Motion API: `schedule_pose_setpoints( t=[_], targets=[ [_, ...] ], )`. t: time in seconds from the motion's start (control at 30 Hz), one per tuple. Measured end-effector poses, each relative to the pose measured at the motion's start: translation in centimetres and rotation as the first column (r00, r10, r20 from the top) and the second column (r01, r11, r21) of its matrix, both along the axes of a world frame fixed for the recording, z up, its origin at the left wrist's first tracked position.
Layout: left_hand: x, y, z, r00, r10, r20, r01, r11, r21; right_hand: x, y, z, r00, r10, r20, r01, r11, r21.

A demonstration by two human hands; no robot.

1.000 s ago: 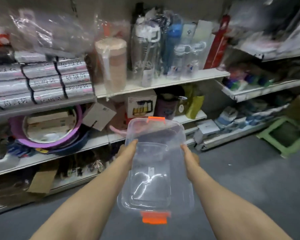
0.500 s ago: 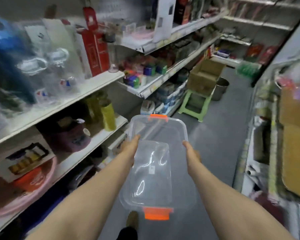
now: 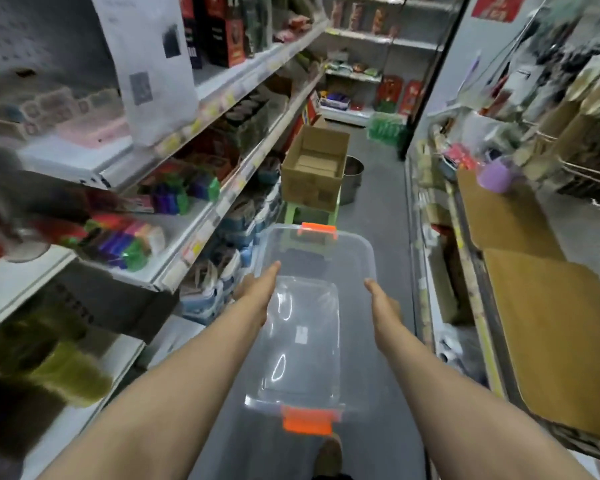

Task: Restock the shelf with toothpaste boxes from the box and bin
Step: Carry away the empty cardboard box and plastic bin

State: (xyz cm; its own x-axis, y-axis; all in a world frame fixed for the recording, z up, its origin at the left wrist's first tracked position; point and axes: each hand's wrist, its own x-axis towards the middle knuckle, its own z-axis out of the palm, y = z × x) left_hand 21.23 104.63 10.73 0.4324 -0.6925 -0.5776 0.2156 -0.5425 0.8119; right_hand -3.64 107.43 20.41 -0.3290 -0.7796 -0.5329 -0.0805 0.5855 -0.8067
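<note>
I carry a clear plastic bin (image 3: 305,341) with orange latches in front of me; nothing shows inside it. My left hand (image 3: 257,292) grips its left rim, thumb on top. My right hand (image 3: 381,303) grips the right rim in the same way. Ahead in the aisle an open cardboard box (image 3: 314,168) with tan packs inside sits on a green stool (image 3: 307,216). No toothpaste box can be made out in the blurred shelves.
Stocked shelves (image 3: 201,209) line the left side of a narrow grey aisle. On the right, a rack holds flat cardboard sheets (image 3: 548,327). A metal pot (image 3: 354,178) stands on the floor behind the stool. My shoe (image 3: 329,455) shows below the bin.
My view has swung from facing the left shelves to looking down the aisle, and the cardboard box on the stool is closer. Both hands keep the same hold on the bin.
</note>
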Motion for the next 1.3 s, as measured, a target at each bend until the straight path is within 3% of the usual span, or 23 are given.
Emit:
schedule_pose_setpoints(
  t=[0.13,0.33,0.47,0.6,0.67,0.77,1.0,1.1,1.23,1.3],
  targets=[
    [-3.7,-6.8,6.3,0.998,-0.023,-0.053,0.020,0.999,-0.049,-1.9,-9.1,-0.5,1.000,-0.015,-0.006,0.015,1.000,-0.024],
    [-6.8,-19.7,10.5,0.992,-0.016,-0.122,0.002,0.993,-0.115,-5.0,-23.7,1.8,0.999,0.032,0.006,-0.032,0.999,-0.030],
    [-4.1,-32.7,4.0,0.989,-0.010,-0.147,-0.003,0.996,-0.086,-5.3,-33.0,2.9,0.996,0.055,-0.067,-0.060,0.995,-0.080],
    [-3.5,-40.3,5.8,0.985,0.004,-0.175,-0.015,0.998,-0.063,-4.1,-41.7,3.3,0.995,0.055,-0.084,-0.063,0.993,-0.096],
    [-3.3,-43.7,8.2,0.990,0.083,-0.115,-0.092,0.993,-0.075,-3.0,-46.2,3.2,0.995,0.055,-0.081,-0.063,0.993,-0.099],
    [-3.0,-49.2,12.2,0.997,0.046,-0.065,-0.054,0.991,-0.119,-0.9,-53.5,3.3,0.998,0.034,-0.056,-0.041,0.992,-0.116],
    [2.6,-68.8,12.9,0.995,-0.006,-0.098,-0.005,0.994,-0.110,4.1,-71.0,4.3,0.997,-0.029,-0.067,0.019,0.991,-0.135],
    [3.6,-74.1,15.3,0.999,-0.024,0.025,0.027,0.994,-0.103,5.7,-77.3,4.4,0.996,-0.041,-0.075,0.030,0.991,-0.134],
    [5.6,-81.8,14.6,0.991,-0.047,0.123,0.058,0.994,-0.088,7.3,-84.4,3.6,0.997,-0.063,-0.036,0.059,0.993,-0.100],
    [7.5,-87.3,10.9,0.994,-0.065,0.091,0.072,0.995,-0.073,7.9,-88.0,2.9,0.998,-0.046,-0.030,0.043,0.995,-0.090]
  ],
)
